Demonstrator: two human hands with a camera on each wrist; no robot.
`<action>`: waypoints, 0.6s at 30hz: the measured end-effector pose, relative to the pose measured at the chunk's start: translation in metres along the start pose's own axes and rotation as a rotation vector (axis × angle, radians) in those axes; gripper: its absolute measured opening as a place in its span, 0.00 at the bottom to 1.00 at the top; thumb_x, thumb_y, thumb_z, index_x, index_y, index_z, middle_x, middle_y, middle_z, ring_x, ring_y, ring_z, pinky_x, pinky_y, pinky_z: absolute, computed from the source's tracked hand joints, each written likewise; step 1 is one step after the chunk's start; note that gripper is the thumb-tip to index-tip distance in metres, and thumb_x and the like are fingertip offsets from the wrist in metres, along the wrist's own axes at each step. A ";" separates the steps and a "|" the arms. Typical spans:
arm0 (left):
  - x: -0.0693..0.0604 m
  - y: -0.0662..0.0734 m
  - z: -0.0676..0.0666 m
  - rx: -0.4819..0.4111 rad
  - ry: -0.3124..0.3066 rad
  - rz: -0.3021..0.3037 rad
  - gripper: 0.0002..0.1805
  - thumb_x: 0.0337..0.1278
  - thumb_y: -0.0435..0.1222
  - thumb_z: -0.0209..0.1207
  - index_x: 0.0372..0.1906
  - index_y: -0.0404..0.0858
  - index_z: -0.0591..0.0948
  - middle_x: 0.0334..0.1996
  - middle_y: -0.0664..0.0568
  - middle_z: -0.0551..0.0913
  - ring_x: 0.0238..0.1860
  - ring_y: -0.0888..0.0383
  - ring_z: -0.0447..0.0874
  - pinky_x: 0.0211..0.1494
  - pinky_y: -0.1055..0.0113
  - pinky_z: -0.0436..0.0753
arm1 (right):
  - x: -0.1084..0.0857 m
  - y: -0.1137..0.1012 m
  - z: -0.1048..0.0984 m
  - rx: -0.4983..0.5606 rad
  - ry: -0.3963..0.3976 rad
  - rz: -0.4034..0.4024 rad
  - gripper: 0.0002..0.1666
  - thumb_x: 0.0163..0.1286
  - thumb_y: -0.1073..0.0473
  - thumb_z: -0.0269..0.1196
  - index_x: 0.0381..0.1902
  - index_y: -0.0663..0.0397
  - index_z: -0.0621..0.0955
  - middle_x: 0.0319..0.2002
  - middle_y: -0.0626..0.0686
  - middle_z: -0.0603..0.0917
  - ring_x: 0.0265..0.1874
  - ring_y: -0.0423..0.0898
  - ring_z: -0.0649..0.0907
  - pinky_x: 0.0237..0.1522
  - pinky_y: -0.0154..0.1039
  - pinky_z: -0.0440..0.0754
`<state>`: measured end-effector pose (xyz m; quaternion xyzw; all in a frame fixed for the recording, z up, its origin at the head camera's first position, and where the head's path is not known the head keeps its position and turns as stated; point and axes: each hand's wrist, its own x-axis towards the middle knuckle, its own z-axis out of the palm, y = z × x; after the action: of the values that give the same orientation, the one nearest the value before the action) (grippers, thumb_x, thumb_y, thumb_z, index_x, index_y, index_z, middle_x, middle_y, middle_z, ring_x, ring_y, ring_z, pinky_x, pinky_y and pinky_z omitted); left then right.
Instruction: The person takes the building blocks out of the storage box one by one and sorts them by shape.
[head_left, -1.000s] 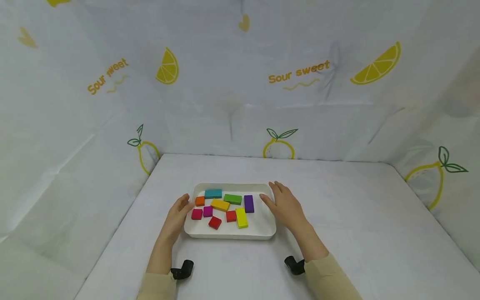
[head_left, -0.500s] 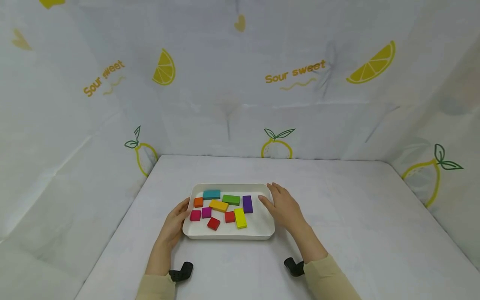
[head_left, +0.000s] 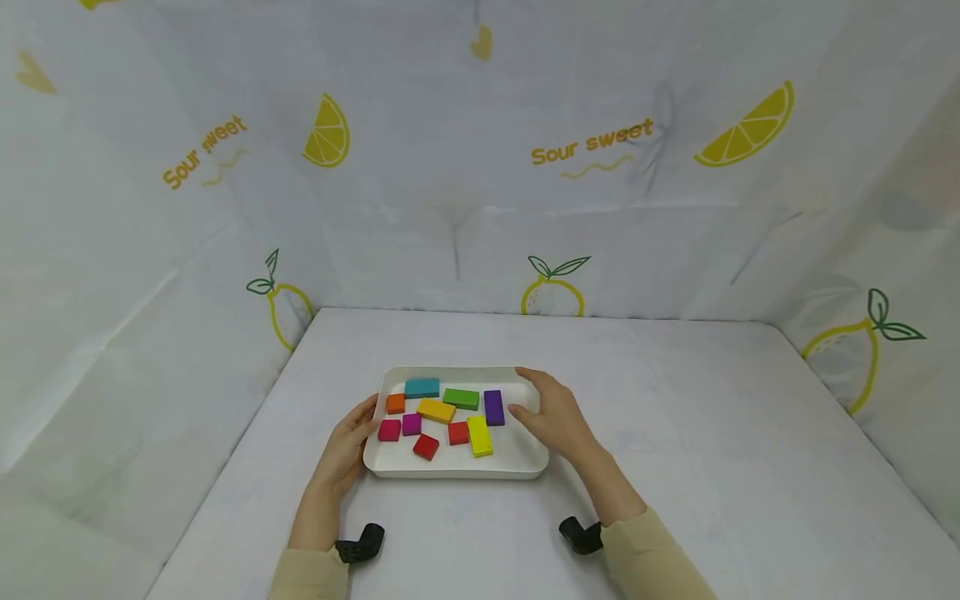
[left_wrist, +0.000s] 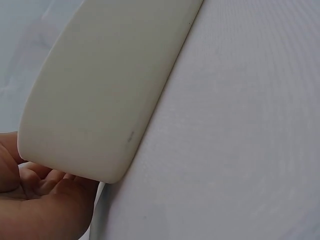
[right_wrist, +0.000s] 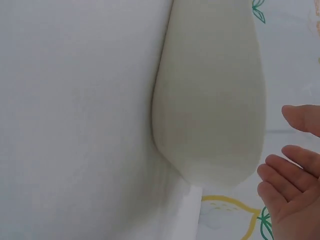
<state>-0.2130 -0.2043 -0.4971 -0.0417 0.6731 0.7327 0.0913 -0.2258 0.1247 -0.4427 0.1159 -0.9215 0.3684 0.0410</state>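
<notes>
A white rectangular tray (head_left: 517, 454) rests on the table, holding several coloured blocks. Among them are a teal block (head_left: 422, 388), a green block (head_left: 461, 399), a purple block (head_left: 493, 407), a yellow block (head_left: 480, 437) and an amber block (head_left: 437, 410). My left hand (head_left: 347, 446) grips the tray's left end, thumb at the rim and fingers lower along the outer wall, as the left wrist view shows. At the tray's right end, my right hand (head_left: 557, 419) is spread, its thumb over the tray. In the right wrist view its fingers (right_wrist: 287, 182) look apart from the wall.
Smaller orange (head_left: 395, 403), pink (head_left: 389, 430), magenta (head_left: 412, 424) and red (head_left: 426, 447) blocks lie in the tray too. A white cloth covers the table (head_left: 675, 417). Behind it hangs a lemon-print curtain (head_left: 420, 208). Black camera mounts (head_left: 362, 543) sit on both wrists.
The left hand has closed onto the tray's left end. My right hand has shifted left, its thumb and fingers now further over the tray's right end. The blocks keep their arrangement.
</notes>
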 end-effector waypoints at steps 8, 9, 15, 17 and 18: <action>-0.001 0.002 0.000 -0.008 -0.011 -0.002 0.31 0.76 0.31 0.39 0.78 0.35 0.49 0.81 0.41 0.46 0.82 0.46 0.41 0.83 0.51 0.49 | 0.015 -0.002 0.014 0.365 -0.142 0.016 0.44 0.56 0.71 0.68 0.71 0.58 0.68 0.70 0.59 0.72 0.73 0.57 0.69 0.76 0.52 0.63; -0.001 0.002 0.000 -0.006 -0.012 -0.003 0.31 0.76 0.31 0.39 0.78 0.34 0.49 0.81 0.41 0.45 0.82 0.46 0.41 0.83 0.51 0.49 | 0.017 -0.001 0.016 0.393 -0.156 0.028 0.45 0.55 0.73 0.68 0.71 0.59 0.67 0.71 0.60 0.71 0.73 0.56 0.69 0.77 0.52 0.62; -0.003 0.004 0.000 -0.008 -0.006 -0.010 0.31 0.76 0.31 0.40 0.78 0.34 0.50 0.81 0.40 0.46 0.82 0.45 0.42 0.83 0.50 0.49 | 0.028 -0.001 0.025 0.420 -0.181 0.070 0.49 0.49 0.78 0.68 0.72 0.61 0.66 0.72 0.59 0.70 0.74 0.58 0.66 0.78 0.53 0.60; -0.003 0.004 0.000 -0.010 -0.009 -0.007 0.31 0.76 0.31 0.40 0.78 0.35 0.50 0.81 0.41 0.46 0.82 0.45 0.42 0.83 0.50 0.49 | 0.030 -0.001 0.027 0.422 -0.187 0.085 0.50 0.48 0.79 0.67 0.72 0.60 0.66 0.72 0.59 0.69 0.75 0.58 0.65 0.78 0.54 0.60; -0.003 0.003 0.000 -0.008 -0.012 -0.004 0.31 0.76 0.31 0.40 0.78 0.35 0.50 0.81 0.41 0.46 0.82 0.45 0.42 0.83 0.50 0.49 | 0.031 -0.002 0.028 0.435 -0.189 0.098 0.51 0.48 0.79 0.67 0.72 0.60 0.66 0.73 0.59 0.69 0.75 0.58 0.65 0.78 0.53 0.60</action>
<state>-0.2111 -0.2043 -0.4935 -0.0391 0.6694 0.7355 0.0967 -0.2550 0.0986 -0.4572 0.1110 -0.8246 0.5475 -0.0892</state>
